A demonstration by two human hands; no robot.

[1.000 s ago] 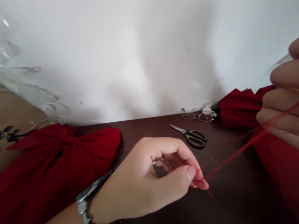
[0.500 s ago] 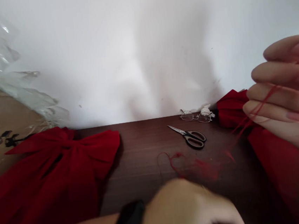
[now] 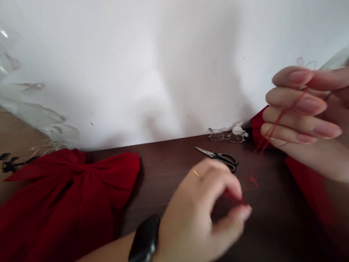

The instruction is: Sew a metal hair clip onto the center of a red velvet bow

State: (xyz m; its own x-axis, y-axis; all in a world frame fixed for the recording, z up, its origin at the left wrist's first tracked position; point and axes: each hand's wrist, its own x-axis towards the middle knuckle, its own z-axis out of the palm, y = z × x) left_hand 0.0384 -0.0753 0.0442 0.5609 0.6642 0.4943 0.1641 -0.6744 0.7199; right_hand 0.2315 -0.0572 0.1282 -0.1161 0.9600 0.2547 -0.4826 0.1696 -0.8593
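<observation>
Leftward, a red fabric bow [image 3: 71, 178] lies on the dark wood bench [image 3: 164, 156]. Farther along sit scissors [image 3: 218, 158] and wire glasses [image 3: 224, 136]. Below them, the left hand [image 3: 195, 219], grip pinched together, clamps red thread [image 3: 241, 196]; the right hand [image 3: 312, 126] stands apart, fingers spread, thread looped across them.

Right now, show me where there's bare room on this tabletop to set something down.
Bare dark wood tabletop shows between the red fabric bow and the left hand, which pinches red thread. It is crowded by the scissors, the glasses, and the right hand above the red cloth.
</observation>
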